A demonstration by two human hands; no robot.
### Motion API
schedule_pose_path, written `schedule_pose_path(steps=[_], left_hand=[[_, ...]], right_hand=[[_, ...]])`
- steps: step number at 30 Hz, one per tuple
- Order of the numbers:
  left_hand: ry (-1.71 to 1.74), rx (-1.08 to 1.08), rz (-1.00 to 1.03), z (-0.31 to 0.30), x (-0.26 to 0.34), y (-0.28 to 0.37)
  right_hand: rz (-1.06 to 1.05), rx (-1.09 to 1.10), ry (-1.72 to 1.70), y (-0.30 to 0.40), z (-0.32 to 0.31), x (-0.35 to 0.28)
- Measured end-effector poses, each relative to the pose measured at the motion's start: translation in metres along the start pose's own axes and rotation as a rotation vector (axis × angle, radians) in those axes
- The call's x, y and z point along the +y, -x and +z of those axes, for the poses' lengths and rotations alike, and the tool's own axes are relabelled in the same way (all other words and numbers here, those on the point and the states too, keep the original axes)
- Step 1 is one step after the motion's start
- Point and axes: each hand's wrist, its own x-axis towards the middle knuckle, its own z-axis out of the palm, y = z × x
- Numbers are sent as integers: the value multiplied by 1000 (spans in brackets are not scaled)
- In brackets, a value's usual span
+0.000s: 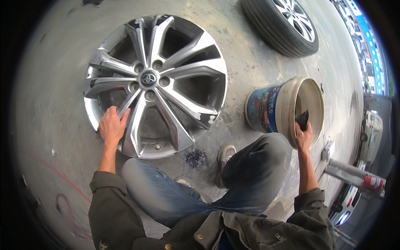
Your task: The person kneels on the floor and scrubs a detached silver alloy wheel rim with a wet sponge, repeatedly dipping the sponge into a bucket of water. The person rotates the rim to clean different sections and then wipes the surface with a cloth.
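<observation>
A silver alloy wheel (200, 67) without a tyre lies face up before me, with a Toyota centre cap (148, 78). Scuffs and dark patches mark parts of its outer rim. My left hand (112, 125) rests at the near left edge, its fingers and thumb over a spoke. To the right stands a whitish plastic bucket (285, 106) with a printed blue label. At its mouth my right hand (303, 137) pinches a thin black piece (302, 119), perhaps abrasive paper. The bucket's contents are hidden from me.
A tyre on a silver wheel (275, 31) lies beyond the bucket. My knees (275, 143) are close to both wheel and bucket. A red hose or cable (67, 181) crosses the concrete floor at left. Far right are a metal post (340, 170), a red cylinder (373, 183) and parked vehicles (372, 134).
</observation>
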Motion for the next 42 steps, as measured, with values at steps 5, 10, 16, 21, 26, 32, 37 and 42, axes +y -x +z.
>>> schedule_pose_path(steps=[5,10,16,21,26,32,37,42], left_hand=[[25,84,149,9,-22,4],[1,89,146,17,-14,-3],[-21,134,123,30,-38,3],[-55,120,10,41,-17,5],[-355,221,-79,62,-25,52],[-370,-78,-170,21,105,59],[-345,-132,-180,23,108,65],[-341,-74,-131,39,91,70]], right_hand=[[92,-32,24,-1,3,-6],[107,-32,-200,0,9,24],[268,-637,-493,-45,-15,-15],[97,-405,-397,-143,25,84],[-23,-571,275,-183,139,137],[-224,-1069,445,-137,215,204],[-230,-1140,529,-119,220,173],[-286,-1226,420,-119,220,161]])
